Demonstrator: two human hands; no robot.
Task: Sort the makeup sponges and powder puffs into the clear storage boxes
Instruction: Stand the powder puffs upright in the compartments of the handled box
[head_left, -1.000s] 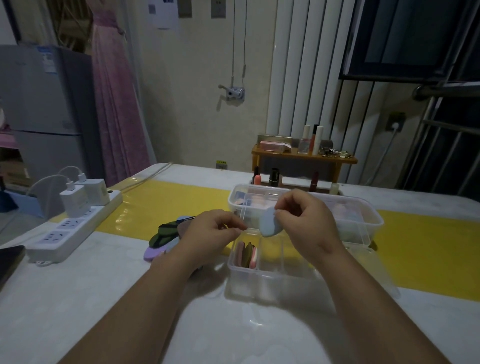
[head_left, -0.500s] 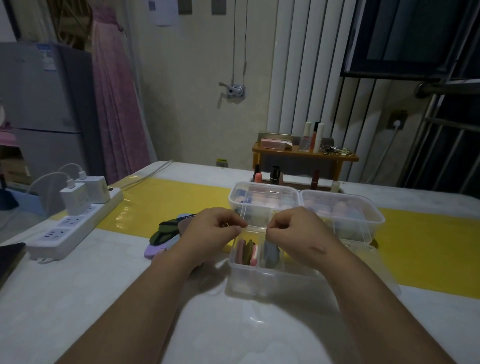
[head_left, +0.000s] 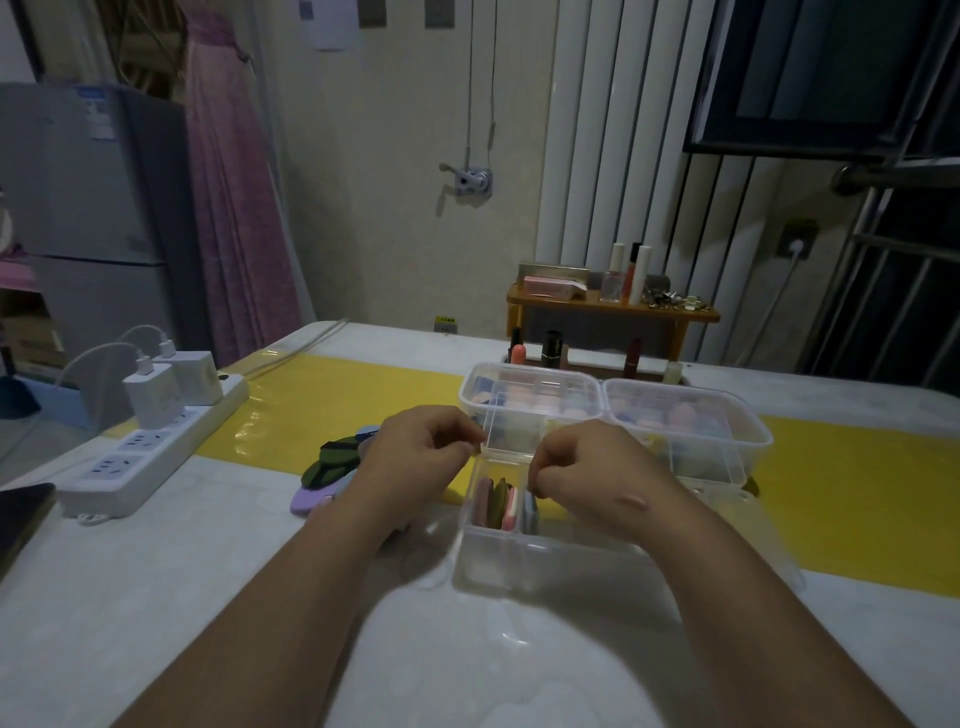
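Over the near clear storage box (head_left: 519, 553), which stands on the white table (head_left: 182, 597) at the edge of a yellow runner (head_left: 322, 405), two bare forearms reach forward from the bottom of the view and the hands meet knuckles-up. The left hand (head_left: 421, 457) is curled, with thumb and forefinger pinched on the box's far left corner, beside an upright clear panel (head_left: 511, 434) at the back of the box. The right hand (head_left: 587, 467) bends down at the wrist, and its fingers (head_left: 540, 480) curl into the box with their tips at the top edge of a blue powder puff (head_left: 530, 512). Whether they grip that puff or only touch it cannot be told. The blue powder puff stands on edge in the left end of the box, just beside a row of pink and olive puffs (head_left: 496, 501), also on edge. Left of the left hand, partly hidden by it, lies a small heap of loose puffs (head_left: 332, 462), dark green on top and lilac at the near side. Behind the hands two more clear boxes, one on the left (head_left: 530, 397) and one on the right (head_left: 685, 421), sit side by side on the runner with pale sponges inside. A white power strip (head_left: 150, 452) carrying two chargers lies well to the left, and a small wooden shelf (head_left: 613, 309) of cosmetics stands at the table's far edge.
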